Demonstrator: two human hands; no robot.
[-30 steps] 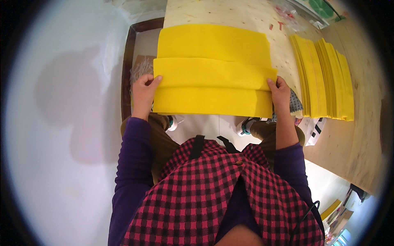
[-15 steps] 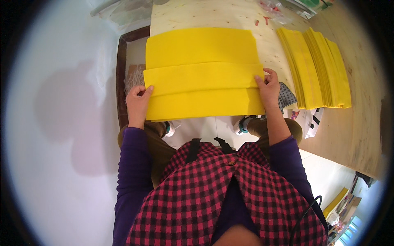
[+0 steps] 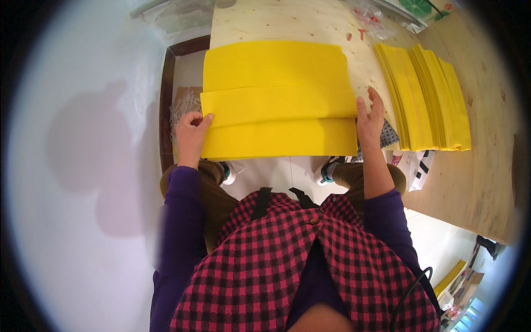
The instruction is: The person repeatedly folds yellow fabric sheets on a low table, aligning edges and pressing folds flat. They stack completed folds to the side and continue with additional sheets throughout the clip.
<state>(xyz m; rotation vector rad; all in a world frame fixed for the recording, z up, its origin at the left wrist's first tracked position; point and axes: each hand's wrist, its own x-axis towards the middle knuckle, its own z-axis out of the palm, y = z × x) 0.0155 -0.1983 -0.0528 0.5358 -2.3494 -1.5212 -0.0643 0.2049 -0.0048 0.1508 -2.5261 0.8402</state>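
A wide sheet of yellow fabric (image 3: 274, 63) lies in front of me at the table's near edge. A folded band of the same fabric runs across its middle, with a crease along the lower part. My left hand (image 3: 192, 138) pinches the band's left edge, thumb on top and fingers curled. Just beside the right edge, my right hand (image 3: 369, 123) is open, thumb and fingers apart and nothing held. Whether more layers lie under the sheet is hard to tell.
Folded yellow fabric pieces (image 3: 406, 97) lie in rows on the right of the wooden table (image 3: 260, 22). Grey patterned cloth (image 3: 389, 135) sits near my right wrist. A clear plastic bag (image 3: 369, 19) lies at the back. A white wall (image 3: 83, 166) stands close on my left.
My right hand has let go of the fabric's right edge and moved slightly right, its fingers opening. My left hand keeps its pinch on the left edge.
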